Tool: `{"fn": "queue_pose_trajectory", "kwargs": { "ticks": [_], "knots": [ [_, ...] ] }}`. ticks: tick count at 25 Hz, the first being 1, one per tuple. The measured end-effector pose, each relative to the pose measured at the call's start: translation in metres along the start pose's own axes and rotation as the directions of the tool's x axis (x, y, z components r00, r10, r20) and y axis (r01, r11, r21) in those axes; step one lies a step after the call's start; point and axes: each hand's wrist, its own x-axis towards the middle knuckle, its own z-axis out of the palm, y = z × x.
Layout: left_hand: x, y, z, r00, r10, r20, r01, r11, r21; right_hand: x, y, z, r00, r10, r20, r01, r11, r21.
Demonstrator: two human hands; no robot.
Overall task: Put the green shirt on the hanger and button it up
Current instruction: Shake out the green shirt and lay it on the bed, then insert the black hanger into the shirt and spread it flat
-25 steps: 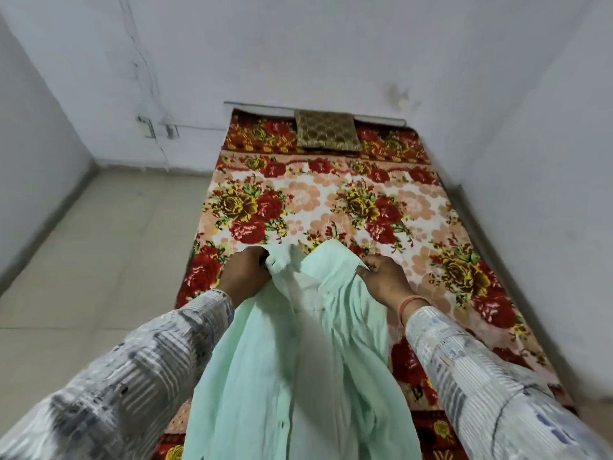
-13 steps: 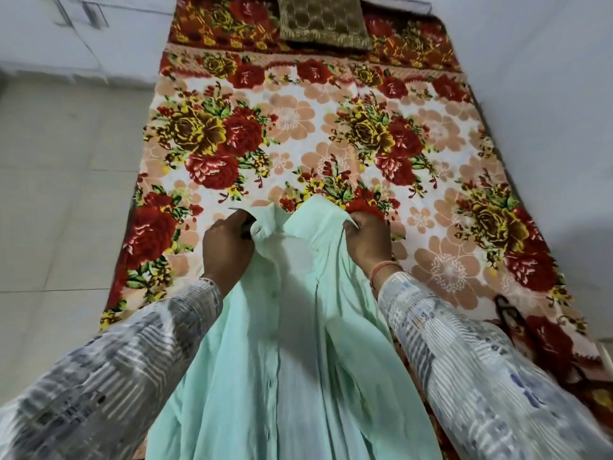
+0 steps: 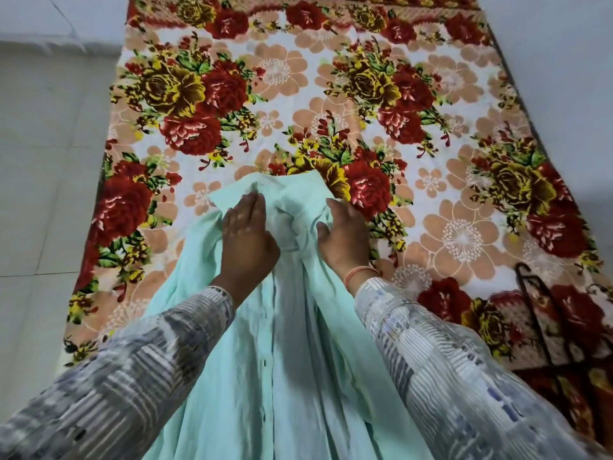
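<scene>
Both my arms are covered to the wrist by long sleeves of thin, light fabric. My left sleeve [image 3: 139, 370] is printed in patches of fine grey and white stripes with darker charcoal blotches. My right sleeve [image 3: 441, 370] carries the same striped patchwork, paler, with small blue-grey marks, and looks slightly sheer. My left hand [image 3: 247, 240] is bare, with no ring or band. On the wrist of my right hand [image 3: 345, 234] I wear a thin orange-pink thread band [image 3: 360, 272].
</scene>
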Motion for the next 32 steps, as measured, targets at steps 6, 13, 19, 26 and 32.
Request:
{"fn": "queue_pose_trajectory", "kwargs": {
  "ticks": [6, 13, 19, 26, 32],
  "knots": [
    [-0.034, 0.076, 0.032, 0.987, 0.066, 0.149, -0.050, 0.993, -0.106, -0.041, 0.036, -0.032, 0.999, -0.045, -0.025, 0.045, 0.999, 0.002],
    [-0.085, 0.180, 0.087, 0.970, 0.095, 0.222, -0.067, 0.989, -0.128, -0.096, 0.150, -0.095, 0.998, 0.036, -0.059, -0.036, 0.999, 0.007],
    [-0.143, 0.316, 0.180, 0.906, 0.162, 0.391, -0.116, 0.984, -0.139, -0.152, 0.311, -0.163, 0.971, 0.210, -0.117, -0.215, 0.976, -0.038],
    [-0.202, 0.420, 0.268, 0.832, 0.189, 0.521, -0.151, 0.982, -0.116, -0.206, 0.461, -0.193, 0.905, 0.425, 0.019, -0.425, 0.905, -0.021],
    [-0.228, 0.437, 0.304, 0.813, 0.192, 0.550, -0.156, 0.981, -0.111, -0.218, 0.491, -0.190, 0.916, 0.393, 0.078, -0.394, 0.919, 0.006]
  ]
}}
